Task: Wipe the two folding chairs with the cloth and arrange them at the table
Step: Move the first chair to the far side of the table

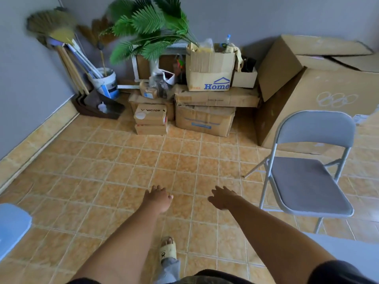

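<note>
Head view — both hands empty, folding chair unfolded.

folding chair: grey painted metal tube frame, matt padded seat, smooth back | floor: glazed tan tile, slight sheen, pale grout | boxes far: matt corrugated cardboard, creased | broom handles far left: wood | plant: plastic-looking fronds

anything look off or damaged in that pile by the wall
Yes: the big cardboard box at the right leans tilted on another box, and the lower stacked carton looks crushed and sagging. The folding chair stands upright, intact.
</note>
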Demonstrator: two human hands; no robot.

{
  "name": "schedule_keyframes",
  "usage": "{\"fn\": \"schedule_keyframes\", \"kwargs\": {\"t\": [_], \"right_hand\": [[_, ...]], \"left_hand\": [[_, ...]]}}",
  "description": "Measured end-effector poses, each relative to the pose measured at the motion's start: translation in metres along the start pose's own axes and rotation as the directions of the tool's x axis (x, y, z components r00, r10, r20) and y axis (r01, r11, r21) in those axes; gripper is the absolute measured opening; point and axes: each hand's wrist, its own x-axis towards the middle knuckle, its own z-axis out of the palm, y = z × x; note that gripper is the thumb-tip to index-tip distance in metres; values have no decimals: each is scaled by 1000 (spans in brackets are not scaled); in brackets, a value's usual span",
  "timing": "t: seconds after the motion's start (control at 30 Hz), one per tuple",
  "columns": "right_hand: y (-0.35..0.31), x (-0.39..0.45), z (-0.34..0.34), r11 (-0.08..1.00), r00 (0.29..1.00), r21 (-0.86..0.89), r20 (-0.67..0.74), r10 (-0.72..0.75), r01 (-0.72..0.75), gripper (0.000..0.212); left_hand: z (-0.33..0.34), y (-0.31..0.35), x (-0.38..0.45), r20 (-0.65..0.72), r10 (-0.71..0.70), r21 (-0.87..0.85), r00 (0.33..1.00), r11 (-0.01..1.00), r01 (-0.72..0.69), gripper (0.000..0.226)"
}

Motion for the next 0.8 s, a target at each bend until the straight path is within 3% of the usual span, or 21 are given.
{"fn": "schedule_keyframes", "kwargs": {"t": [0.13,0.37,0.57,0.8], "right_hand": [[5,57,-61,995,998,75,-10,66,-65,55],[38,124,-130,941,976,274,-37,215,-197,57],[113,176,-175,852,928,409,-28,370,-327,55],[237,214,-224,673,833,561,56,550,-482,54]], "left_hand": [[-78,-7,81,-23,112,82,993,991,-109,60],[-167,34,180,78,295,186,952,934,-305,61],[-238,124,280,112,429,278,896,852,-442,60],[-325,259,380,125,535,356,835,762,-541,59]]}}
